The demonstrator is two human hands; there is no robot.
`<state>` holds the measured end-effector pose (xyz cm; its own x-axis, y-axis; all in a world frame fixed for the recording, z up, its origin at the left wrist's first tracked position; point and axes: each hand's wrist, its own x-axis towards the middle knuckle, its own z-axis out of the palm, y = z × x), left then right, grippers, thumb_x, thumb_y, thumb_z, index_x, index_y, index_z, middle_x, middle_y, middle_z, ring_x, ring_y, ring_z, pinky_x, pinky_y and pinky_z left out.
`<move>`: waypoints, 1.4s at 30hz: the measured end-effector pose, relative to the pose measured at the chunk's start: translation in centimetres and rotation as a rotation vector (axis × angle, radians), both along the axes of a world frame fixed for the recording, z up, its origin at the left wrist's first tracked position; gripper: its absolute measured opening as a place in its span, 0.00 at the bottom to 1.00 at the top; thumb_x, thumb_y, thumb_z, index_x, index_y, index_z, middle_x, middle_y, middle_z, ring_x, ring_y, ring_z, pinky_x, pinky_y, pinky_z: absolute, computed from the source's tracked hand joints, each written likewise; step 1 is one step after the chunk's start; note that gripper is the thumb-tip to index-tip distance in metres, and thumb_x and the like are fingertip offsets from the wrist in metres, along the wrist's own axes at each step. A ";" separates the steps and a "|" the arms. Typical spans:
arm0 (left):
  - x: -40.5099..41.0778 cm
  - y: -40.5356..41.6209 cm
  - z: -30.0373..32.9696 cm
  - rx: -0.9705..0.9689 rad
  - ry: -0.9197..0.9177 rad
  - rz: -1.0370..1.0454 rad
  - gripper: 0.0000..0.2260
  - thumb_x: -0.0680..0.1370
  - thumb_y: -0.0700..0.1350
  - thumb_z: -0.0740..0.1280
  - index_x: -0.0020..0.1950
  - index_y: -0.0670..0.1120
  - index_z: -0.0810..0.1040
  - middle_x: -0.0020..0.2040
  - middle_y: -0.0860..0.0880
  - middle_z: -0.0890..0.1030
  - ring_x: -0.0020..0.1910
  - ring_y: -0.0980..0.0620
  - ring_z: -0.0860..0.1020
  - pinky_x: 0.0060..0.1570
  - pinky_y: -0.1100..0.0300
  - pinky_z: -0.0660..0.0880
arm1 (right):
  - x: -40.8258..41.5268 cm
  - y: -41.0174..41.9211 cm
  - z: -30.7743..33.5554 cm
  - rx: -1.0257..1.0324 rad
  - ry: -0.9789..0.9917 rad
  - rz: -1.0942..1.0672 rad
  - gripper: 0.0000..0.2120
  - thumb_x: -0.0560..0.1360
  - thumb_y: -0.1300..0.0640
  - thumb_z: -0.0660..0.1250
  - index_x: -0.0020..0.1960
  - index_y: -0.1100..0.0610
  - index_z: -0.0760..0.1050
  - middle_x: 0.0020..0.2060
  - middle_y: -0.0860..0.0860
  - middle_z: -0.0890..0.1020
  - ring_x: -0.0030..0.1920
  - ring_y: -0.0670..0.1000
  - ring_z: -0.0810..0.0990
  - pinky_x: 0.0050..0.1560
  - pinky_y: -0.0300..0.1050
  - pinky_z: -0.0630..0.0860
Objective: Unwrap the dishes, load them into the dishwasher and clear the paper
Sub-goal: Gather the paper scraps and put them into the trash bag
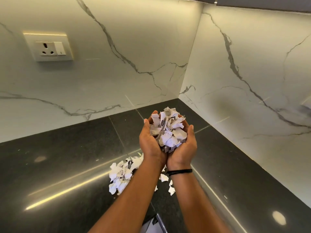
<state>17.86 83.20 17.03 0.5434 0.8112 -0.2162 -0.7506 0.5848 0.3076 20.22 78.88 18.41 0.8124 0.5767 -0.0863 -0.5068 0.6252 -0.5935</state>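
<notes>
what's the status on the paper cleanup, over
Left hand and right hand cupped together, holding torn white paper scraps. More white scraps loose on dark stone counter. Nothing blocking.

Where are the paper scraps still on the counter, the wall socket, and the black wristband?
paper scraps (120,174): head view, middle of pile.
wall socket (48,47): head view, plate face.
black wristband (180,171): head view, band's middle.

The left hand (149,140) and right hand (183,145) sit side by side, heels touching, cupped together above the countertop (67,165) with a heap of paper scraps (168,130) in them. Below and to their left, a second pile of scraps (122,174) lies on the countertop (a few loose bits to its right, between the forearms). A wall socket (48,47) is on the back wall, upper left; the side wall (252,64) meets it in the corner behind the hands.
</notes>
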 end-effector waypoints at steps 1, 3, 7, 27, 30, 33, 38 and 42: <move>-0.8 -0.4 0.3 -0.008 -0.001 0.018 0.21 0.83 0.56 0.60 0.69 0.45 0.78 0.63 0.40 0.82 0.63 0.36 0.79 0.69 0.37 0.70 | -0.6 -0.3 0.1 -0.004 0.002 0.016 0.22 0.86 0.49 0.51 0.58 0.59 0.81 0.56 0.59 0.85 0.59 0.60 0.83 0.59 0.54 0.78; -2.8 -1.1 0.9 -0.014 -0.006 0.068 0.20 0.83 0.55 0.60 0.68 0.44 0.78 0.62 0.40 0.82 0.62 0.37 0.80 0.67 0.39 0.73 | -2.2 -0.7 0.2 -0.013 0.000 0.069 0.22 0.85 0.49 0.51 0.59 0.59 0.81 0.57 0.59 0.84 0.61 0.60 0.82 0.61 0.55 0.78; -7.5 -2.0 1.0 -0.008 0.045 0.207 0.20 0.84 0.54 0.59 0.67 0.43 0.79 0.61 0.39 0.82 0.60 0.37 0.81 0.63 0.42 0.76 | -6.2 -0.8 -0.7 0.001 -0.009 0.187 0.23 0.85 0.49 0.52 0.63 0.61 0.80 0.60 0.63 0.82 0.63 0.64 0.80 0.66 0.60 0.74; -42.1 -8.6 -2.7 -0.036 0.267 0.862 0.19 0.85 0.51 0.57 0.64 0.40 0.80 0.60 0.37 0.82 0.60 0.36 0.81 0.66 0.36 0.73 | -39.3 -4.5 -3.6 -0.015 0.069 0.806 0.24 0.85 0.50 0.49 0.64 0.65 0.76 0.57 0.64 0.83 0.57 0.61 0.83 0.53 0.53 0.81; -47.9 -10.6 -4.9 -0.077 0.238 0.884 0.19 0.84 0.50 0.59 0.65 0.40 0.80 0.61 0.36 0.81 0.61 0.34 0.80 0.66 0.35 0.73 | -45.3 -6.4 -5.6 -0.076 0.061 0.833 0.24 0.85 0.50 0.49 0.64 0.65 0.75 0.55 0.64 0.83 0.55 0.61 0.83 0.52 0.53 0.82; -53.0 -12.5 -8.2 -0.122 0.202 0.903 0.18 0.84 0.50 0.59 0.64 0.41 0.80 0.60 0.37 0.82 0.59 0.36 0.81 0.64 0.40 0.75 | -50.2 -8.2 -9.6 -0.099 0.080 0.835 0.23 0.84 0.50 0.53 0.61 0.65 0.78 0.57 0.66 0.82 0.60 0.66 0.81 0.60 0.59 0.78; -58.6 -16.7 -16.8 -0.301 0.166 0.967 0.19 0.81 0.49 0.61 0.67 0.40 0.78 0.62 0.37 0.81 0.60 0.37 0.80 0.66 0.41 0.73 | -55.7 -11.5 -19.9 -0.253 0.142 0.878 0.23 0.80 0.49 0.59 0.63 0.65 0.78 0.61 0.69 0.79 0.65 0.70 0.76 0.67 0.63 0.71; -61.5 -19.0 -28.0 -0.529 0.232 1.049 0.18 0.82 0.47 0.58 0.63 0.40 0.81 0.58 0.38 0.83 0.54 0.40 0.82 0.59 0.45 0.78 | -59.6 -14.1 -31.6 -0.441 0.165 0.914 0.20 0.74 0.48 0.66 0.57 0.62 0.83 0.59 0.66 0.81 0.62 0.65 0.79 0.68 0.63 0.71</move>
